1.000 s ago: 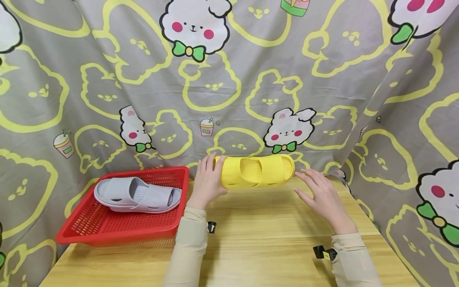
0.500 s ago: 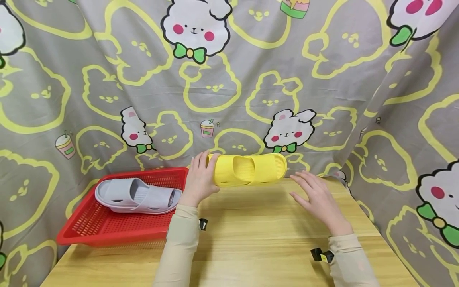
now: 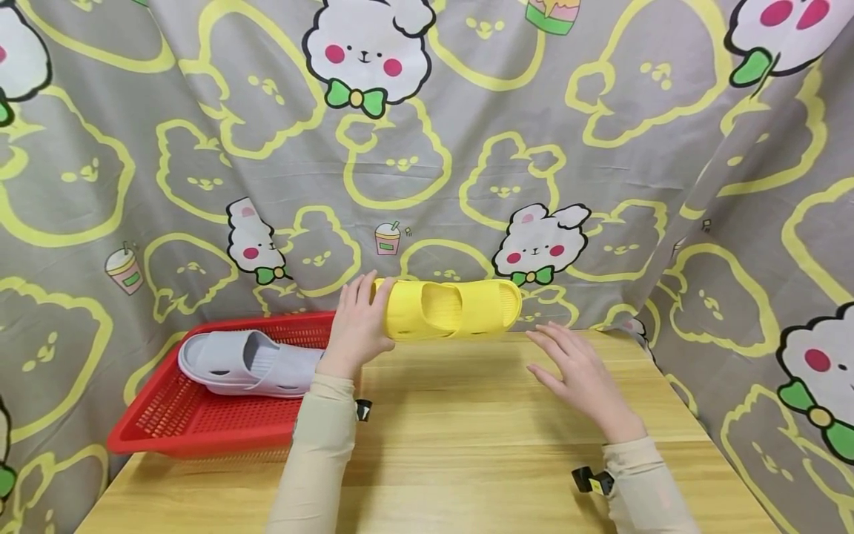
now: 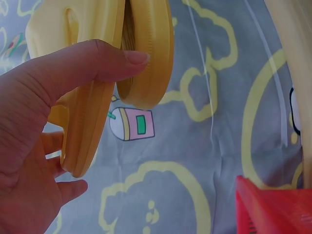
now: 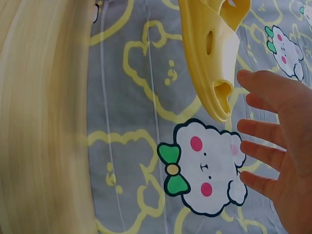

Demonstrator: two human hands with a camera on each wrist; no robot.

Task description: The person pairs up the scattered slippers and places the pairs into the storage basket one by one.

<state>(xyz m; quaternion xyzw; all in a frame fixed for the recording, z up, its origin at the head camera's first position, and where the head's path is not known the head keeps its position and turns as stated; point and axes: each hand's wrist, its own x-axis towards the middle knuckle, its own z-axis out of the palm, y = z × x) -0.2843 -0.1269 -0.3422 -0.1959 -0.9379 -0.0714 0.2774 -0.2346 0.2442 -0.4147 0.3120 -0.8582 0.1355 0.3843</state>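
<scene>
My left hand [image 3: 356, 328] grips a pair of yellow slippers [image 3: 483, 310] by one end and holds them above the table, roughly level. In the left wrist view the thumb lies across the edges of two yellow soles [image 4: 151, 58], with the other fingers on the far side. My right hand [image 3: 579, 374] is held apart from the slippers' right end, fingers spread and nothing in its grasp. The right wrist view shows one yellow slipper [image 5: 214, 53] a little beyond the right fingertips. Grey slippers [image 3: 223, 362] lie in a red basket [image 3: 193, 443], partly hidden by my left hand.
The red basket stands on the left of the wooden table [image 3: 467, 460], close to my left forearm. A grey patterned curtain [image 3: 427, 170] hangs behind the table and along its sides.
My left hand has carried the yellow slippers leftward, toward the basket, and now covers part of the grey slippers. My right hand has shifted slightly left too, with a wider gap to the slippers.
</scene>
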